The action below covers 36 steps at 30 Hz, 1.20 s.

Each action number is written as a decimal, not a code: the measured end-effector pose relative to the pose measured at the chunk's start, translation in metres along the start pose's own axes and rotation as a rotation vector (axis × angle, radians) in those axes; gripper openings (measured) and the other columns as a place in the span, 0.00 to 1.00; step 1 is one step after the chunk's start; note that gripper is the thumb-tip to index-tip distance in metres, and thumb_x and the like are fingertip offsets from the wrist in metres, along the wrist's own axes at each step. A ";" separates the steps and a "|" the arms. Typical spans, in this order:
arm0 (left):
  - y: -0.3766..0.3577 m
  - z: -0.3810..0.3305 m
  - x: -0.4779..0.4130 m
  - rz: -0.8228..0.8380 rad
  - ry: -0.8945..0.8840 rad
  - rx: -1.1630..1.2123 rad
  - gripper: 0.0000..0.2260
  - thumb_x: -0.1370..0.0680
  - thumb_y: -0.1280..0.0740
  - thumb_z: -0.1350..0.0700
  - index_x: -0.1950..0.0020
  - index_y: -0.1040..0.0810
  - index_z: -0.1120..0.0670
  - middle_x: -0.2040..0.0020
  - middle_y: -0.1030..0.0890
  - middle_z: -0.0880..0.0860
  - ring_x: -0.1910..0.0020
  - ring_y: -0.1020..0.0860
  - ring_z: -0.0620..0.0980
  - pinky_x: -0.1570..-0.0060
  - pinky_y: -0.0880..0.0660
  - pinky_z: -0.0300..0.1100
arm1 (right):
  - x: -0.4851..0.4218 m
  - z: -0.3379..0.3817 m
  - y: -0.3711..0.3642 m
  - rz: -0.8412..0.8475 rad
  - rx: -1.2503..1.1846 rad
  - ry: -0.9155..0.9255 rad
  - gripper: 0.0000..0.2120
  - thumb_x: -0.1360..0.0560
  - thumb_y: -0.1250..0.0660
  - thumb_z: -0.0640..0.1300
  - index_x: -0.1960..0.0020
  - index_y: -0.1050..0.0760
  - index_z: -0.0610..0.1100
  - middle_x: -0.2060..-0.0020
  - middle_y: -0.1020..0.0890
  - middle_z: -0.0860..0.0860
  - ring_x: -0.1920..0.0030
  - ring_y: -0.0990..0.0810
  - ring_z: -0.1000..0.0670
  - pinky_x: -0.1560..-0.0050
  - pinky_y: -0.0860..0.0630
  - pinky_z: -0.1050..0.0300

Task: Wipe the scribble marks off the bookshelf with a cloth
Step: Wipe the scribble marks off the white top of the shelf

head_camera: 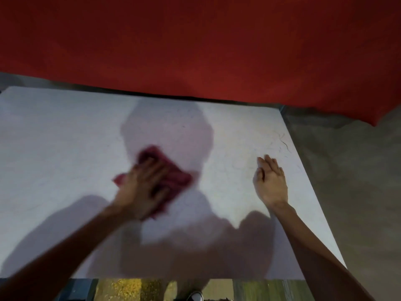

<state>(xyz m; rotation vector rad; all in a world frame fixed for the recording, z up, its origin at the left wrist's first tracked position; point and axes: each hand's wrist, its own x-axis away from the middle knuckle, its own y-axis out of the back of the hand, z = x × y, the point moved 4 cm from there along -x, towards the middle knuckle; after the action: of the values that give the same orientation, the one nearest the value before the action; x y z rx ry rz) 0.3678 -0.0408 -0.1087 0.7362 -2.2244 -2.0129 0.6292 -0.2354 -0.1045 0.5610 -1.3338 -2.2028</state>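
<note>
The white top of the bookshelf [65, 148] fills the middle of the view. My left hand [143, 187] presses a dark red cloth [173, 172] flat on it near the centre; hand and cloth are blurred. My right hand [271, 181] rests flat on the surface to the right, fingers straight and pointing away from me. Thin dark scribble marks [284, 144] show near the right edge, just beyond my right hand's fingertips. Fainter lines lie around that hand.
A large red fabric [195, 44] hangs behind the shelf's far edge. A grey wall or floor [347, 170] lies to the right. Below the near edge I see a yellowish patterned floor [130, 290] and a shoe tip [195, 296].
</note>
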 end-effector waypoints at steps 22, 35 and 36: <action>0.013 -0.042 -0.024 -0.043 0.355 0.380 0.24 0.25 0.45 0.57 0.32 0.29 0.65 0.32 0.29 0.65 0.33 0.29 0.65 0.32 0.36 0.54 | 0.088 -0.003 0.003 0.125 0.257 0.143 0.37 0.22 0.64 0.64 0.28 0.31 0.45 0.30 0.29 0.48 0.30 0.30 0.46 0.32 0.45 0.51; -0.019 -0.048 -0.096 0.301 0.346 0.137 0.28 0.18 0.47 0.46 0.21 0.54 0.51 0.21 0.55 0.50 0.22 0.57 0.52 0.27 0.57 0.56 | 0.107 0.014 0.000 0.050 0.229 0.149 0.34 0.28 0.45 0.61 0.33 0.26 0.39 0.35 0.24 0.43 0.35 0.25 0.42 0.35 0.39 0.43; -0.022 -0.047 -0.102 0.306 0.338 0.129 0.29 0.18 0.47 0.44 0.21 0.55 0.51 0.21 0.56 0.50 0.22 0.57 0.52 0.27 0.58 0.57 | 0.106 0.003 0.004 0.031 0.223 0.128 0.32 0.28 0.44 0.59 0.34 0.25 0.39 0.36 0.23 0.42 0.37 0.23 0.41 0.36 0.38 0.43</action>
<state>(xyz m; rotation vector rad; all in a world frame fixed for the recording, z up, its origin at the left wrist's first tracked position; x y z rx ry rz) 0.4813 -0.0471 -0.0949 0.6420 -2.1274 -1.4949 0.5448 -0.2989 -0.1093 0.7449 -1.5186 -1.9710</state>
